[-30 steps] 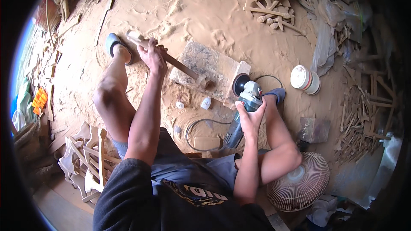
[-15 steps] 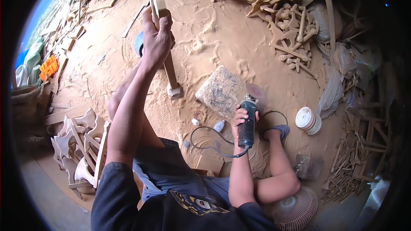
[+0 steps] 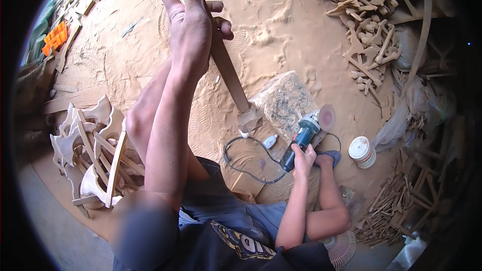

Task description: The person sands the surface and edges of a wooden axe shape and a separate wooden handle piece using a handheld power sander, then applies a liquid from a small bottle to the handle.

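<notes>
My left hand (image 3: 191, 30) reaches far forward, its thumb along a long wooden leg (image 3: 227, 68) with a squared block at its near end. Two of its fingers stick out past the wood's right side; the leg's far end runs up out of view. My right hand (image 3: 303, 159) is wrapped round the body of a teal and black angle grinder (image 3: 305, 133). A round reddish disc (image 3: 327, 117) on the grinder's head faces up and right, apart from the wood. Just left of the grinder lies a dusty, rough block (image 3: 285, 100).
Sawdust covers the ground (image 3: 271, 30). Carved wooden pieces (image 3: 93, 150) are stacked at left, with another heap (image 3: 369, 45) at far right. A white-lidded bucket (image 3: 361, 151) stands right of my foot. The grinder's black cord (image 3: 227, 158) loops near a small white bottle (image 3: 270, 141).
The wooden leg has tilted, its near block now lying further right and lower in view. The grinder has swung from upright to pointing up and right. The whole view has shifted.
</notes>
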Tool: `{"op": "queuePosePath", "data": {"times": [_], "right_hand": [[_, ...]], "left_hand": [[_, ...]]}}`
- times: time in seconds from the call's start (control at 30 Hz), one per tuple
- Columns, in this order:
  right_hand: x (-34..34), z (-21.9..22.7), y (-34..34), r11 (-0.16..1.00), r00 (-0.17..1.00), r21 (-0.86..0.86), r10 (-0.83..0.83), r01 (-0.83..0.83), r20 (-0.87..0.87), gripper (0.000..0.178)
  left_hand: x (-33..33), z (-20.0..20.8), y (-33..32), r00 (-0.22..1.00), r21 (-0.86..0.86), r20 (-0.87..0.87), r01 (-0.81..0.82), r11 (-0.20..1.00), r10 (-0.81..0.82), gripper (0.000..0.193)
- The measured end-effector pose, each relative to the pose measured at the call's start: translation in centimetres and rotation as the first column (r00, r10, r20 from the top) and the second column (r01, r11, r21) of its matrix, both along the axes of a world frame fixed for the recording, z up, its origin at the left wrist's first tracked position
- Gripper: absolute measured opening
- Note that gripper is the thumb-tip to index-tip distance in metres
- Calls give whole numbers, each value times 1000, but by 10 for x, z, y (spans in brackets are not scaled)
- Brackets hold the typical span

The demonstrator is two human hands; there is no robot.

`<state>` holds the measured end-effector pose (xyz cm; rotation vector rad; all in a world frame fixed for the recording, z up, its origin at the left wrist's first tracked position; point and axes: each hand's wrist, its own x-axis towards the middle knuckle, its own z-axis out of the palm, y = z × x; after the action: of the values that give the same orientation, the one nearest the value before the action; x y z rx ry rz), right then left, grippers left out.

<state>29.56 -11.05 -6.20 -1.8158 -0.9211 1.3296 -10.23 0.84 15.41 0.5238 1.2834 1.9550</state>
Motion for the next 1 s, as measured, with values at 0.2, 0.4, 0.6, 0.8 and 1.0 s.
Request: {"op": "queuePosePath", "data": {"times": [0.2,0.4,0.6,0.8,1.0], "right_hand": [[-8,-2,11,977,991,207,17,-44,132,41],[-143,17,-1,727,574,8,535,-686,619,32],[-238,-57,59,454,570,400,343,-797,747,20],[-247,-150,168,528,-131,-388,457,-755,880,36],[-248,-159,252,642,-42,-575,648,-508,760,54]], "left_hand": [[-38,-28,8,996,-116,-20,-92,989,90,44],[-53,-29,2,986,97,161,-51,994,35,39],[-59,-13,-6,949,53,208,-254,966,238,39],[-69,4,1,786,-23,165,-601,799,596,45],[-107,9,-23,686,10,107,-724,690,719,45]]}}
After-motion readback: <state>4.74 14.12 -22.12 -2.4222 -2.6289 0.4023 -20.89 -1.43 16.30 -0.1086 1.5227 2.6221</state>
